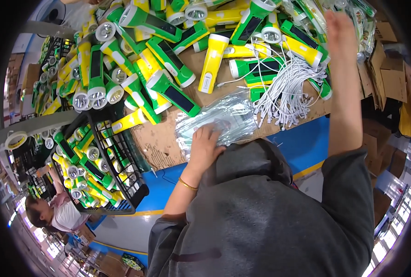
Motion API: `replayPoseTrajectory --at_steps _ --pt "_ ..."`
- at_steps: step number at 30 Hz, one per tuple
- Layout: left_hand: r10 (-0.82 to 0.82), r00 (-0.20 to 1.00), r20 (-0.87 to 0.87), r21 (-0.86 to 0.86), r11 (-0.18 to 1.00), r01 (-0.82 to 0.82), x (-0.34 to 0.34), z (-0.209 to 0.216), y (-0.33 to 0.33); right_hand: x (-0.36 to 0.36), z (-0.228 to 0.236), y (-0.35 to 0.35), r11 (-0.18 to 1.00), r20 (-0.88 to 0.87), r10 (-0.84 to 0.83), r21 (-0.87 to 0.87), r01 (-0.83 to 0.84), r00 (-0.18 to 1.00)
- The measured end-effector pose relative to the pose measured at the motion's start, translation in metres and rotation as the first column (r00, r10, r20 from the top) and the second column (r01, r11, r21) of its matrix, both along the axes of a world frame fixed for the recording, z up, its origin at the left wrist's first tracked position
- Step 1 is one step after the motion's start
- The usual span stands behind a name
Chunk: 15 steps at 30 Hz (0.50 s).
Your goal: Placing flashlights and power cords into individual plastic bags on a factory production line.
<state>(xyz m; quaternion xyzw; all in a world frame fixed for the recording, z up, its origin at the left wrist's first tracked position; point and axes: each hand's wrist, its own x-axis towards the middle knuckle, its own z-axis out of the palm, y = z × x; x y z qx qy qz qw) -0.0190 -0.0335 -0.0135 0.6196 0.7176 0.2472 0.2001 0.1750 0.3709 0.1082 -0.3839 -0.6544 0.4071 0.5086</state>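
My left hand (204, 147) lies with its fingers spread on a stack of clear plastic bags (237, 113) at the near edge of the cardboard-covered table. My right arm reaches far out to the right. At its end, my right hand (340, 30) is over the bagged flashlights (361, 27); its fingers are too unclear to tell what they hold, if anything. A bundle of white charging cables (286, 94) lies just right of the bags. Beyond my left hand, green and yellow flashlights are heaped, among them a yellow one (213, 62) and a green one with a dark panel (173, 93).
A black crate (138, 191) full of flashlights stands at the left, below the table's edge. Another person (60, 210) is at the lower left. Cardboard boxes (392, 76) stand at the right. A grey metal bar (53, 124) runs along the left side.
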Motion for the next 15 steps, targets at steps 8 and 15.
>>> replayPoseTrajectory --at_steps 8,15 --pt "0.041 0.945 0.325 -0.02 0.999 -0.037 -0.009 -0.017 -0.008 -0.061 -0.127 -0.263 0.481 0.66 0.681 -0.075 -0.874 0.318" --pt "0.105 0.892 0.439 -0.172 0.985 -0.031 -0.018 -0.018 -0.014 -0.079 -0.154 -0.262 0.431 0.621 0.741 -0.148 -0.89 0.255"
